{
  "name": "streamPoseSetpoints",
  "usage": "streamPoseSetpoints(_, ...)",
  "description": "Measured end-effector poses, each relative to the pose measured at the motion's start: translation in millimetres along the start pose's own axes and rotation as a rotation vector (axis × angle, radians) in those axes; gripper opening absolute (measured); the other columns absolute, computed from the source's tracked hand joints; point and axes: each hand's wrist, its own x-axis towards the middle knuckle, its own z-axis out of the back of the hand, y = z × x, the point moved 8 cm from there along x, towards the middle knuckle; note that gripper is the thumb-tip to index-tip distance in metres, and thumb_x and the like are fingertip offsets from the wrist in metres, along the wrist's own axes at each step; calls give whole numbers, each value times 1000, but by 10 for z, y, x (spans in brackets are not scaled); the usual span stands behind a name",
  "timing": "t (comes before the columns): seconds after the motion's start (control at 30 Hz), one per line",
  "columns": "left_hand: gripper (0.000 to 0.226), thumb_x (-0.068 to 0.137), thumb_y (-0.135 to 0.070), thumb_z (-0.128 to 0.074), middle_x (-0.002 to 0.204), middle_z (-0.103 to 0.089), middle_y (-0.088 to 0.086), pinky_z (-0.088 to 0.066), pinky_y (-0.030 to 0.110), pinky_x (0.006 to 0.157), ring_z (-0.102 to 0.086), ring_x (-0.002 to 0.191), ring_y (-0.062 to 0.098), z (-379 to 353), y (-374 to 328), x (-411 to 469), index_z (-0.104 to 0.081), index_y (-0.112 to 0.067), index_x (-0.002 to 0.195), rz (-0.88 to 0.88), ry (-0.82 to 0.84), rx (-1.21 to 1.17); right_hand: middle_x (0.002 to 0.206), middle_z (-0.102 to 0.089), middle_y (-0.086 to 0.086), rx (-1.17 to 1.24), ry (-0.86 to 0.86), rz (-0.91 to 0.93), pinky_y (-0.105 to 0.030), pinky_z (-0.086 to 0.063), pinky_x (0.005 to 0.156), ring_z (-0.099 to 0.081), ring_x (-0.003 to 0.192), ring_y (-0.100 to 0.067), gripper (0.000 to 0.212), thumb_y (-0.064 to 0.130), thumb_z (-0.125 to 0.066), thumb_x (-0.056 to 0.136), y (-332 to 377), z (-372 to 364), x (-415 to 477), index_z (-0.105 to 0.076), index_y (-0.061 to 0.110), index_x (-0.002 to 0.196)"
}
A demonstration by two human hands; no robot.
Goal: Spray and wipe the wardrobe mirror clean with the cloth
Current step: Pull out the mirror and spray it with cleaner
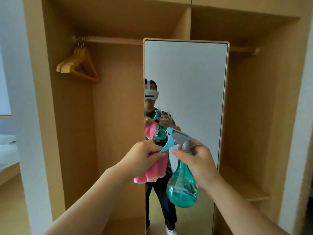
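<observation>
Spraying looks like the step in hand; only the head view to go on.

The mirror [186,78] stands centre frame, running from upper centre to the bottom edge, inside the wooden wardrobe [115,116]. I can't make out any droplets on the glass, so I'd judge nothing is sprayed yet.

To do it well:
- Get a finger on the blue trigger [166,145].
- Aim the nozzle square at the upper glass.
- Mist lightly from the top, so any run lands where you'll wipe anyway.
- Keep the cloth out of the spray path.
- Go easy near the frame edge.

Hands:
- Your right hand [199,160], lower centre, is closed round the grey neck of the spray bottle [182,190], thumb across the front. The teal belly hangs below it. No finger on the trigger that I can see.
- Your left hand [144,156], just left of it, has its fingers curled, pinching the pink cloth [156,172], which hangs under the fist. Its fingertips sit right at the trigger tip; touching or not, can't tell.

The hangers [77,65], upper left, are well clear.
</observation>
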Motion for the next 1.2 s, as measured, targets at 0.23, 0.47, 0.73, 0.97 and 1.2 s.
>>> streamPoseSetpoints(0.23,25,92,-39,-58,73,-59,0,-46,32,63,-54,67,16,-42,-247,303,-70,-22,79,39,-77,84,94,-69,-16,172,331,-224,-43,-52,92,-66,96,-31,21,7,-68,77,67,-74,176,-74,13,96)
streamPoseSetpoints(0.47,23,89,-30,-62,96,-60,-17,-49,19,70,-58,88,7,109,-75,447,-64,-37,111,258,-121,93,105,-72,-14,84,109,-134,-39,-53,92,-67,104,-28,28,-5,-61,81,313,196,637,-69,7,105)
streamPoseSetpoints(0.73,30,84,-28,-69,89,-57,-18,-41,12,58,-53,78,-2,655,99,367,-61,-26,113,369,-208,219,83,-65,-5,-182,-25,-66,-30,-44,74,-59,85,-19,20,-9,-55,75,906,309,1229,-68,1,87)
streamPoseSetpoints(0.97,25,84,-30,-69,91,-59,-18,-42,12,59,-54,80,-1,829,104,295,-62,-29,108,365,-232,241,77,-57,-10,-254,-86,-51,-34,-39,71,-53,78,-23,20,-9,-51,70,1028,361,1360,-60,-11,87)
streamPoseSetpoints(1.2,25,83,-29,-70,95,-63,-16,-41,12,60,-56,83,0,831,14,345,-65,-29,108,318,-215,248,65,-53,-14,-258,-167,-60,-35,-41,64,-51,68,-25,15,-8,-52,72,1007,457,1356,-60,-17,81)
